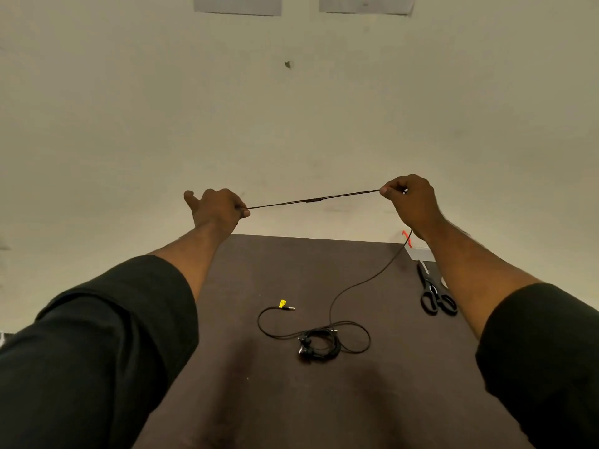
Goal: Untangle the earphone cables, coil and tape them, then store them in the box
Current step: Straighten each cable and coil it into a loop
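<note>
While raised, hands (220,207) gripping cable (312,200).

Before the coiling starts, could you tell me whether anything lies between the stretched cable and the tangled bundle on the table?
Nothing visible does. The left hand and right hand pinch the cable taut above the table; its slack drops freely to the bundle. The scissors lie off to the right.

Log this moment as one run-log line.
left hand: pinches thin black earphone cable | right hand: pinches other end, taut | tangled bundle: on dark brown table | black-handled scissors: untouched
</note>
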